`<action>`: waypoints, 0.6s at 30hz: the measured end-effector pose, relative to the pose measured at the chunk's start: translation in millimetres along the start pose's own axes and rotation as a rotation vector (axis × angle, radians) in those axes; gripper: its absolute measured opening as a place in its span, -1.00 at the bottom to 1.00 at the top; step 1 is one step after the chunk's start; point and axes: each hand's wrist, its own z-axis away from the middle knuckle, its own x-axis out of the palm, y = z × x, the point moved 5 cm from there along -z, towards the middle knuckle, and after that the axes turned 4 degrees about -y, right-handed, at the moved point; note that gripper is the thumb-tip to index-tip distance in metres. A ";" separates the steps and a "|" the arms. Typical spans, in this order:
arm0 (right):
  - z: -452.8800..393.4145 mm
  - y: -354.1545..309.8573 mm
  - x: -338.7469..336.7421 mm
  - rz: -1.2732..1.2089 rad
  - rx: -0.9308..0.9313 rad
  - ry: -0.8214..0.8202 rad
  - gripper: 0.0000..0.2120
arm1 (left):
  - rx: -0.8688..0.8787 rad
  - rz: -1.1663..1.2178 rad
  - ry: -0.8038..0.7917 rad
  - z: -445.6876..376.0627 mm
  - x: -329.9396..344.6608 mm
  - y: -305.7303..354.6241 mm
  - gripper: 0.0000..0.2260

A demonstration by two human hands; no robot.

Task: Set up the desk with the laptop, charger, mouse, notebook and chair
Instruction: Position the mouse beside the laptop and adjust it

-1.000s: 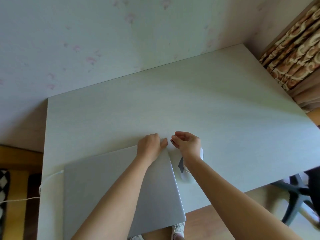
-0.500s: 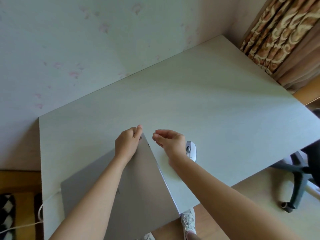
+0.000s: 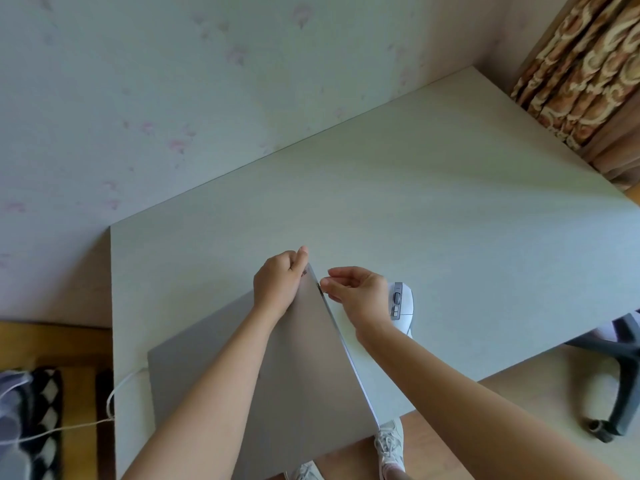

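A closed silver laptop (image 3: 194,368) lies on the pale desk (image 3: 433,209) at its near left. My left hand (image 3: 277,284) grips the laptop's far right corner, fingers curled over the lid. My right hand (image 3: 356,292) touches the laptop's right edge just below that corner, fingertips pinched at the seam. A white mouse (image 3: 401,303) sits on the desk right behind my right wrist, partly hidden by it. A white charger cable (image 3: 114,400) runs off the desk's left edge. Part of a grey chair base (image 3: 620,368) shows at the lower right.
The desk stands against a pale wall (image 3: 207,81). A patterned curtain (image 3: 585,74) hangs at the upper right. A black-and-white patterned item (image 3: 45,410) lies on the floor at the left. My white shoes (image 3: 391,445) show below the desk's front edge.
The view has shifted. The laptop's far right corner has lifted off the desk, with my left hand staying on it. My right hand has moved to the laptop's right edge, uncovering the mouse.
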 end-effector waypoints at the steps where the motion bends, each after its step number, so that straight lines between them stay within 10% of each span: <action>1: 0.2 0.6 0.5 0.004 -0.006 0.003 -0.81 | 0.001 0.002 -0.001 0.2 0.2 -0.2 -0.55; 18: 3.2 11.9 3.0 0.122 -0.123 0.070 -0.88 | 0.013 0.001 0.028 -4.3 11.6 -2.5 -0.54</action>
